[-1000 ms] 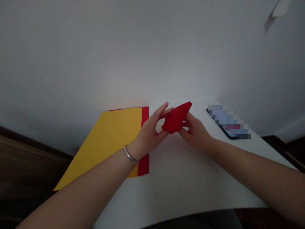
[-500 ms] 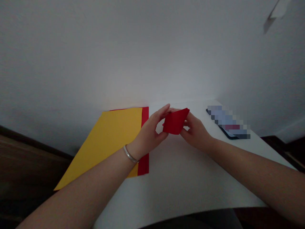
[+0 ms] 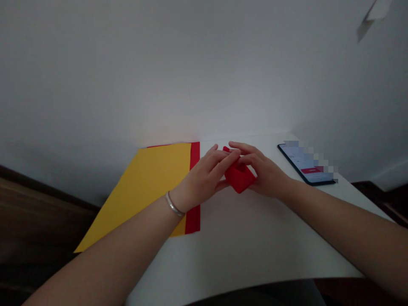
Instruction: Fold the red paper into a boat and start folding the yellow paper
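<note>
A small folded piece of red paper (image 3: 238, 178) lies low over the white table (image 3: 242, 238), pressed between both hands. My left hand (image 3: 204, 178), with a silver bracelet on its wrist, has its fingers laid over the paper's left upper side and its thumb beneath. My right hand (image 3: 261, 172) covers the paper's far right side, fingers closed on it from above. Much of the paper is hidden under the fingers.
A yellow sheet (image 3: 149, 187) lies at the table's left, on top of a red sheet (image 3: 194, 219) whose right strip shows. A phone (image 3: 306, 163) with a lit screen lies at the right, near the wall. Dark floor shows beyond both table sides.
The red paper came down from a raised, tilted position toward the table. Both hands turned over it, and the fingers now press on it from above.
</note>
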`<state>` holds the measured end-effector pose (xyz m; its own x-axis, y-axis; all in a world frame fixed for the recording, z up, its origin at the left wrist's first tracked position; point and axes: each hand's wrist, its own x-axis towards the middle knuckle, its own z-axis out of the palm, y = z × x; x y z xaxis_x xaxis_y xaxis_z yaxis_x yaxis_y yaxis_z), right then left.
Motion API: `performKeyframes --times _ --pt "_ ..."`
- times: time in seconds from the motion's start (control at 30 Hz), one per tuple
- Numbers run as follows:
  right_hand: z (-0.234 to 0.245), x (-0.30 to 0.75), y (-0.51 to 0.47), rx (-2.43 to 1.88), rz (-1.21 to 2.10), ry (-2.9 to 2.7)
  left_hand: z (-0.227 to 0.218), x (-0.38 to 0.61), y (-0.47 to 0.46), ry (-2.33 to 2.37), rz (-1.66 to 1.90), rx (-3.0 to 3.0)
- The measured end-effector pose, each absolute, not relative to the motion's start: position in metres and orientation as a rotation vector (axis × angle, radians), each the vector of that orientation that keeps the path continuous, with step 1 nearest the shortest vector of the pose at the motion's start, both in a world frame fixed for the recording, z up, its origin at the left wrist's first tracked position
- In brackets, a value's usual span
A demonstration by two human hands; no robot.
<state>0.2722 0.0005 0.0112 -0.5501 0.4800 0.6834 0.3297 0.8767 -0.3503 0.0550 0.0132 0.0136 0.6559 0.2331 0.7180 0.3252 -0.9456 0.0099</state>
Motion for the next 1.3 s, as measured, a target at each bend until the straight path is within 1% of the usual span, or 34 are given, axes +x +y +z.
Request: performKeyframes --times 0.17,0.3,0.53,0.67,0.83,1.0,1.07,1.2,1.3 --pt "0.009 0.275 0.001 -0.711 0.07 -2.255 0.013 0.048 0.019 -0.545 -1.12 -2.72" --pt "0.006 0.279 0.005 -0.714 -0.063 -2.289 0.012 0.044 0.025 -0.577 -1.035 -2.668" --pt "0.005 0.286 0.011 -0.688 -0.216 -2.371 0.017 0.041 0.025 -0.669 -0.693 -2.625" --pt "0.004 0.29 0.012 -0.756 -0.288 -2.403 0.019 0.039 0.023 -0.693 -0.651 -2.583" --pt "0.004 0.29 0.012 -0.768 -0.178 -2.363 0.021 0.044 0.016 -0.662 -0.566 -2.512" --pt "0.011 0.289 0.004 -0.697 0.222 -2.174 0.023 0.05 0.007 -0.783 -0.477 -2.334" --pt "0.012 0.286 0.001 -0.705 0.306 -2.146 0.023 0.052 0.005 -0.784 -0.475 -2.316" --pt "0.009 0.282 0.002 -0.812 0.257 -2.139 0.021 0.053 0.005 -0.764 -0.506 -2.348" --pt "0.005 0.285 0.007 -0.866 0.226 -2.127 0.019 0.051 0.006 -0.897 -0.714 -2.395"
